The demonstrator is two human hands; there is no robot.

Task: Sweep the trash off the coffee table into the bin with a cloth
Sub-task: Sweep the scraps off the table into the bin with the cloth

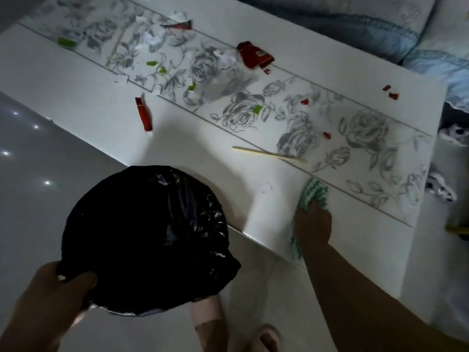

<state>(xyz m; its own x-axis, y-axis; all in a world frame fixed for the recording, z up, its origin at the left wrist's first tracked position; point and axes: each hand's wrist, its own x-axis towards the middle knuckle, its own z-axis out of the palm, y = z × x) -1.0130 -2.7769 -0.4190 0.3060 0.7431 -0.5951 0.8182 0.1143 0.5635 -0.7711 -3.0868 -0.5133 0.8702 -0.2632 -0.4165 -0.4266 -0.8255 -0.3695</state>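
Observation:
A white coffee table (83,97) with a grey rose-patterned strip is strewn with trash: red wrapper pieces (253,55), a red strip (144,114), green scraps (66,43), crumpled white paper (152,38) and a wooden chopstick (269,154). My right hand (313,222) presses a green-and-white striped cloth (313,191) onto the table near its front edge, right of the chopstick. My left hand (54,293) grips the near rim of a round bin lined with a black bag (147,237), held against the table's front edge.
A sofa with blue-grey cushions (380,24) runs along the far side of the table. Shoes (454,132) lie on the floor at the right. My feet in slippers (266,336) stand on the glossy tiled floor (38,199) below the bin.

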